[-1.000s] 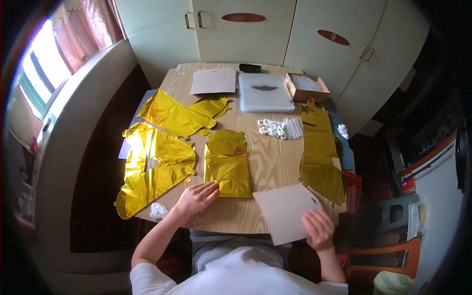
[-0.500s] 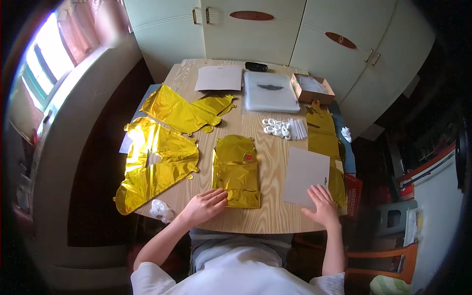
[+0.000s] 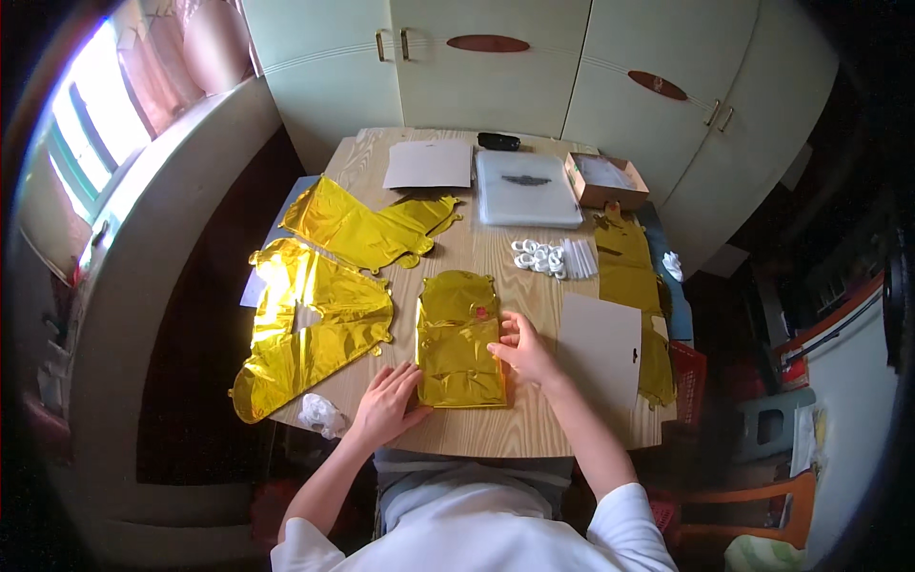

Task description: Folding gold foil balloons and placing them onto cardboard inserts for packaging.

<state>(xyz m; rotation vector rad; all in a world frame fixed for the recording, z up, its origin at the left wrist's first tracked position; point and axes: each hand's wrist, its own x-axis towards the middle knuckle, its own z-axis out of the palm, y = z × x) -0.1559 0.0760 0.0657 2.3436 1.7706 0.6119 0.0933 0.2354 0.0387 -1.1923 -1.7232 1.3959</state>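
A gold foil balloon [image 3: 459, 338], folded into an upright rectangle with a small red mark, lies flat before me. My left hand [image 3: 386, 405] rests on the table at its lower left edge, fingers stretched out. On the other side, my right hand [image 3: 524, 351] touches its right edge, fingers apart and slightly bent. Right of that hand lies a pale card [image 3: 600, 348] with a small hang hole, partly over another gold foil balloon [image 3: 624, 253]. Two more foil balloons spread out at the left, one A-shaped [image 3: 353, 336] and one farther back [image 3: 348, 229].
Beyond lie a stack of pale cards [image 3: 429, 165], a pile of clear plastic bags [image 3: 527, 195], a black object [image 3: 498, 142] and an open cardboard box [image 3: 605, 181]. White ribbon rolls [image 3: 538, 257] sit beside several white straws [image 3: 579, 259]. Crumpled white plastic [image 3: 322, 416] lies near the front left edge.
My right hand has left the pale card and moved left to the folded balloon's right edge. My left hand has slid slightly down and left, off the balloon's lower part to its edge.
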